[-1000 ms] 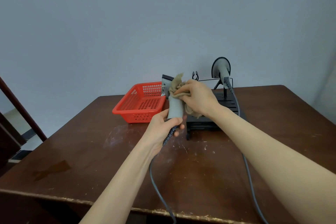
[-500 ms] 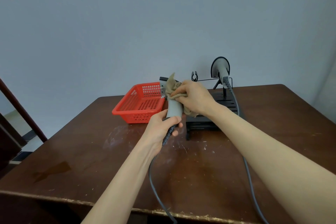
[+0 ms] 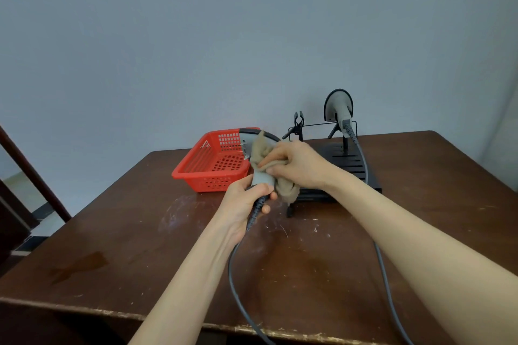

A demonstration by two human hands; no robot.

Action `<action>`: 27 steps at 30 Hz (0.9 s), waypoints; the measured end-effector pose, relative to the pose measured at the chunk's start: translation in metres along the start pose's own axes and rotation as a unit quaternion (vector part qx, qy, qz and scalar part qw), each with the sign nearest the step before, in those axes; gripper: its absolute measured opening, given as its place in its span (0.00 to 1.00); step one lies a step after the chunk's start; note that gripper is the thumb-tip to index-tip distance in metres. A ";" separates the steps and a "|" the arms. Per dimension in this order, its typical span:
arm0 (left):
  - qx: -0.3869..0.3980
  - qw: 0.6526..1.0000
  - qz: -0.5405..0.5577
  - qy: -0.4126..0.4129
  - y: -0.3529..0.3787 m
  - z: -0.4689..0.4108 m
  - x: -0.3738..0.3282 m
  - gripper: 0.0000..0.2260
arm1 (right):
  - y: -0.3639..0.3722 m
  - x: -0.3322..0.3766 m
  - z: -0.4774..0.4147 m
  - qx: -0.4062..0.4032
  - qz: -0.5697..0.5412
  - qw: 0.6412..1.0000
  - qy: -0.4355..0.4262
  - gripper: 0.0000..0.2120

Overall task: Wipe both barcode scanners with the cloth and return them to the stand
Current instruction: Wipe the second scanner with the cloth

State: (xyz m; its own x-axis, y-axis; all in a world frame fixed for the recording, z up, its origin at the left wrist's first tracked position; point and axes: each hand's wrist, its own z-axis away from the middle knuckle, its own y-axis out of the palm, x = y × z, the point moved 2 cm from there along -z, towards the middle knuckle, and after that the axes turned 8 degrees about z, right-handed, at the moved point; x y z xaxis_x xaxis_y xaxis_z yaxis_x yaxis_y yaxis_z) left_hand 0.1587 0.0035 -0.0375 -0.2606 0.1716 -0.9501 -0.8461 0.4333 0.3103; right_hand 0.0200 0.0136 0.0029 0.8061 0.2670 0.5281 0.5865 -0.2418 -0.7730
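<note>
Meanwhile, left hand grips scanner, right hand presses cloth on it — red basket just behind.

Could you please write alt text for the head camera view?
The left hand grips a grey barcode scanner while the right hand rubs it with a beige cloth. Behind, a second scanner sits on a black stand beside a red basket.

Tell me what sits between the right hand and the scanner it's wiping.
The tan cloth: in the head view it is bunched under the right hand, pressed against the held scanner, whose handle the left hand grips.
</note>
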 end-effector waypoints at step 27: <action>0.006 0.999 -0.050 0.005 0.006 0.008 0.000 0.07 | 0.001 -0.001 0.008 0.065 0.014 0.997 -0.025 0.11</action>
State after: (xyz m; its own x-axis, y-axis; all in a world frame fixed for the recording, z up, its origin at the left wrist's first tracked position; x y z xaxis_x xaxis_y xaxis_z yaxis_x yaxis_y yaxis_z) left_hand 0.1577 0.0130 -0.0352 -0.1798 0.1180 -0.9766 -0.8621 0.4593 0.2142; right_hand 0.0194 0.0204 -0.0014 0.8148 0.3094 0.4903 0.5466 -0.1282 -0.8275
